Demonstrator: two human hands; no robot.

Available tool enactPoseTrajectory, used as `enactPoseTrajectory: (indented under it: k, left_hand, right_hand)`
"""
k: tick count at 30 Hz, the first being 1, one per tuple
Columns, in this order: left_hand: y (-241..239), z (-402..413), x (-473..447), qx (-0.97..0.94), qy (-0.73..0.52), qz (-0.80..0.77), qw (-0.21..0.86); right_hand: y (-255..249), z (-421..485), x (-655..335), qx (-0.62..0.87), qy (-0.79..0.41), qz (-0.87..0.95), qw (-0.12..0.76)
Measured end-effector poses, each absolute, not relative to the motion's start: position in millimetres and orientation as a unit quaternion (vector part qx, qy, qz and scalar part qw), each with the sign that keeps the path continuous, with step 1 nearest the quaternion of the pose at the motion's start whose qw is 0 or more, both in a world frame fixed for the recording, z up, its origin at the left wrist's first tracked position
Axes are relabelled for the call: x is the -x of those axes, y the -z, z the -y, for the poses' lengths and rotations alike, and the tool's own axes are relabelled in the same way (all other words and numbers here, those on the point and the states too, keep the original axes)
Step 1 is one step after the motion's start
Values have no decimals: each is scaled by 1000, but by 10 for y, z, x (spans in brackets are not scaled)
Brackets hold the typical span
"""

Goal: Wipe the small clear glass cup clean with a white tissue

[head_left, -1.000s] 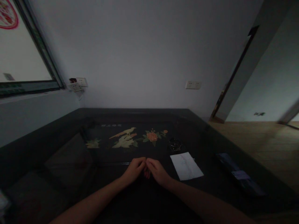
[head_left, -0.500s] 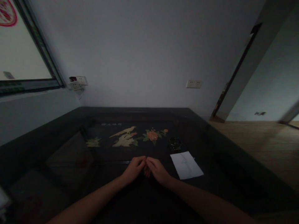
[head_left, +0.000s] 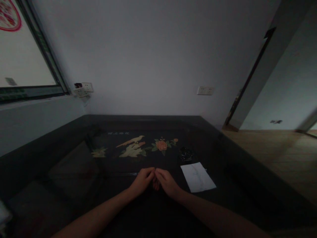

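Both of my hands rest on a dark glossy table (head_left: 61, 165) near its middle, fingertips meeting. My left hand (head_left: 142, 181) has its fingers curled inward, and my right hand (head_left: 167, 182) is curled the same way against it. Whatever is pinched between them is too dark and small to name. A white sheet of paper (head_left: 198, 177) lies flat just right of my right hand. Behind the paper sits a small dark round object (head_left: 185, 153). A painted bird-and-flower inlay (head_left: 138, 147) decorates the tabletop beyond my hands.
The table stands in a corner, with a grey wall behind it and a window (head_left: 24, 66) at the left. Wall sockets (head_left: 205, 90) sit above the far edge. Wooden floor (head_left: 277, 152) and a doorway open at the right.
My hands have stayed together in the same spot. A dark flat object with a pale label at the table's right edge showed a second ago and is lost in the dark now.
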State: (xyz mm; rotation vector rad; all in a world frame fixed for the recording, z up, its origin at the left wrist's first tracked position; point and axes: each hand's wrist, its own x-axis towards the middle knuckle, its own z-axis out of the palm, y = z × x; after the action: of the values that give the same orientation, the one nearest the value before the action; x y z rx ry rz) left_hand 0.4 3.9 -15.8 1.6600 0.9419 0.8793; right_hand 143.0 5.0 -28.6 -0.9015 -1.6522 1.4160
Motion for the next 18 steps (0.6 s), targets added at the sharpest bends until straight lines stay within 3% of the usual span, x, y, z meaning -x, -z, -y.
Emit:
enactPoseTrajectory:
  k: [18]
  left_hand:
    - [108,-16,-10,-687,-362,-404,483]
  right_hand:
    - [303,-52,-1444,345,-556,652,383]
